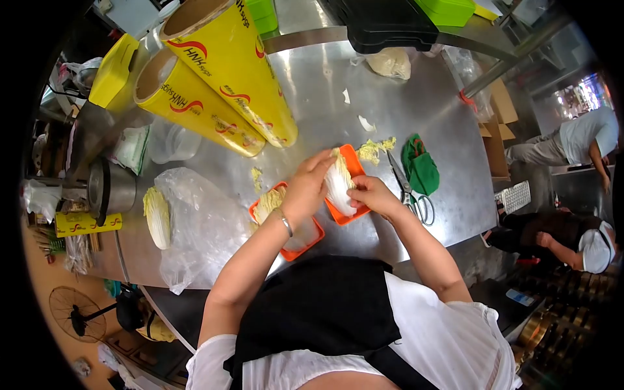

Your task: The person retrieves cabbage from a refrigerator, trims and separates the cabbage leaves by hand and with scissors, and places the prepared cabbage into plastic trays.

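Both my hands are at a small napa cabbage that lies in or just over an orange tray. My left hand grips its left side, fingers near the yellow leafy top. At the white stem end, the fingers of my right hand pinch its lower right edge. Under my left forearm is a second orange tray holding pale cabbage, partly hidden. Scissors with dark handles lie right of my right hand, beside a green cloth item. Yellow leaf scraps sit beyond the tray.
Another napa cabbage lies at the left by a clear plastic bag. Two large yellow film rolls stand at the back left. A black case is at the far edge. Two other people are off to the right.
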Tool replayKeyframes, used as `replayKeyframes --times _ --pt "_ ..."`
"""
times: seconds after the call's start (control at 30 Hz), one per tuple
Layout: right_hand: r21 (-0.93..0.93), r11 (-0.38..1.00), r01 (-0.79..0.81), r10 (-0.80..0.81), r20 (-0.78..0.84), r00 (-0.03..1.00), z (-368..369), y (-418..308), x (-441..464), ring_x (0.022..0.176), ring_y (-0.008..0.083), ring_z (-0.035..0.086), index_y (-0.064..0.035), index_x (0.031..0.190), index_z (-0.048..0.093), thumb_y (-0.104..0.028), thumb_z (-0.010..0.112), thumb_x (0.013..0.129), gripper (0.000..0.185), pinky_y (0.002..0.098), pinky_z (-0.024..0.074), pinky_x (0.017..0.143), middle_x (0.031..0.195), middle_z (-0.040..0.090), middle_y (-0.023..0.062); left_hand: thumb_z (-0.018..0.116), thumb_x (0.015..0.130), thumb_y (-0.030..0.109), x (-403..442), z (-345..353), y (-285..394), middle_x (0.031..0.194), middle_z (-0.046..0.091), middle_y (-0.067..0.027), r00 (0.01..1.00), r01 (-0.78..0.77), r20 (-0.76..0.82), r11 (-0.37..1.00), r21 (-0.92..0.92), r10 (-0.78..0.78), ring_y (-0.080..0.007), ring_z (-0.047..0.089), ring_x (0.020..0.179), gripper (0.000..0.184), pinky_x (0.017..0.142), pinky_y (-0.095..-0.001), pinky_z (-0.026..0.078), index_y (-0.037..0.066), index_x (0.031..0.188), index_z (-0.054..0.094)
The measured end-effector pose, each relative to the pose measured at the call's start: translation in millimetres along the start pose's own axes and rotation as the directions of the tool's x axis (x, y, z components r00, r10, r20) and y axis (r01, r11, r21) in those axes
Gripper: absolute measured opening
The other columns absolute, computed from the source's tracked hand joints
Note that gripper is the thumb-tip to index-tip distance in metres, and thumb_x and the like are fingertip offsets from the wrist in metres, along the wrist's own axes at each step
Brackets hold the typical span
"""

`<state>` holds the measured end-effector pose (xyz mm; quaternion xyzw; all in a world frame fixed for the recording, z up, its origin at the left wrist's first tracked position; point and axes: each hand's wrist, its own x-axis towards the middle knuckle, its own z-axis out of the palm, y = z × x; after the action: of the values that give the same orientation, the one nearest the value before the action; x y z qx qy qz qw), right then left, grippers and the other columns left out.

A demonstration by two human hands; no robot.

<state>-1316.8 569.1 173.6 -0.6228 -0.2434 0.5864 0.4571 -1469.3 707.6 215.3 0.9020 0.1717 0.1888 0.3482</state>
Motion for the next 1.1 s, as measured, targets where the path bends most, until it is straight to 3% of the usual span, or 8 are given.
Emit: replayKeyframes --times 0.43,0.57,0.7,0.77,0.87,1.0,1.03,1.1 --pt "-0.428 0.902 0.058 -0.135 -0.152 0.979 12 7 -9 0.076 0.0246 0.063 0.0013 0.103 0.058 -0.019 0.064 0.071 0.038 0.0347 0.0494 0.069 0.081 0.064 0.0157 0.066 0.076 0.012 -3 23 5 0.111 0.059 -0.0169 0.976 0.176 0.107 0.974 0.144 -0.192 -0.0352 0.055 0.102 0.045 0.087 -0.04 0.047 0.0 0.116 0.053" --pt "-0.506 0.85 0.147 -0.311 -0.256 0.915 24 6 -16 0.081 0.0298 0.063 -0.0007 0.119 0.049 -0.013 0.062 0.073 0.05 0.0379 0.0501 0.075 0.103 0.06 0.02 0.068 0.075 0.015 11 20 16 0.104 0.06 -0.0171 0.91 0.284 0.225 0.92 0.27 -0.347 -0.0354 0.057 0.096 0.04 0.083 -0.0397 0.048 -0.001 0.109 0.056" --pt "-0.669 0.715 0.204 -0.472 -0.246 0.847 30 -4 -34 0.083 0.0341 0.061 -0.0029 0.121 0.048 -0.005 0.061 0.073 0.049 0.04 0.0501 0.075 0.117 0.051 0.0201 0.069 0.073 0.013 0 28 11 0.107 0.058 -0.0188 0.976 0.089 0.152 0.922 0.376 -0.156 -0.0348 0.056 0.098 0.038 0.083 -0.0396 0.048 -0.002 0.107 0.058" --pt "-0.703 0.669 0.24 -0.541 -0.24 0.806 30 2 -38 0.084 0.0345 0.061 -0.0035 0.119 0.048 -0.004 0.061 0.072 0.049 0.0407 0.0501 0.075 0.116 0.051 0.0198 0.069 0.072 0.01 -2 27 12 0.113 0.055 -0.0199 0.998 0.044 0.029 0.95 0.309 -0.055 -0.0348 0.054 0.102 0.04 0.086 -0.0402 0.047 -0.002 0.108 0.057" --pt "-0.776 0.556 0.297 -0.665 -0.201 0.719 33 10 -38 0.088 0.037 0.059 -0.0038 0.116 0.049 -0.001 0.06 0.071 0.046 0.0413 0.0499 0.074 0.115 0.051 0.0197 0.069 0.071 0.008 2 34 4 0.121 0.052 -0.0196 0.978 0.155 0.089 0.942 0.298 -0.189 -0.0351 0.052 0.109 0.045 0.093 -0.0394 0.045 -0.002 0.113 0.056" --pt "-0.871 0.335 0.36 -0.836 -0.099 0.54 23 4 -49 0.093 0.035 0.058 -0.0012 0.119 0.05 -0.001 0.06 0.079 0.041 0.0356 0.0496 0.074 0.118 0.051 0.0209 0.069 0.072 0.009 -6 11 22 0.12 0.051 -0.0213 0.986 0.139 -0.112 0.98 0.144 -0.123 -0.0357 0.049 0.113 0.048 0.094 -0.0376 0.043 -0.001 0.116 0.054" --pt "-0.82 0.442 0.362 -0.778 -0.15 0.61 23 2 -59 0.088 0.0306 0.059 -0.0013 0.119 0.051 -0.001 0.061 0.079 0.041 0.0334 0.0494 0.072 0.119 0.051 0.0197 0.069 0.072 0.009 -14 -12 29 0.12 0.051 -0.0213 0.978 0.169 -0.149 0.972 0.161 -0.145 -0.0357 0.049 0.113 0.048 0.094 -0.0376 0.043 -0.001 0.116 0.054" --pt "-0.753 0.569 0.331 -0.684 -0.209 0.699 28 -2 -75 0.079 0.0221 0.058 -0.0018 0.119 0.051 0.001 0.061 0.078 0.042 0.0295 0.0486 0.07 0.119 0.051 0.0167 0.068 0.076 0.011 -36 -50 36 0.125 0.051 -0.0159 0.97 0.178 -0.143 0.977 -0.12 -0.195 -0.0338 0.052 0.112 0.045 0.093 -0.0392 0.045 0.005 0.118 0.055"
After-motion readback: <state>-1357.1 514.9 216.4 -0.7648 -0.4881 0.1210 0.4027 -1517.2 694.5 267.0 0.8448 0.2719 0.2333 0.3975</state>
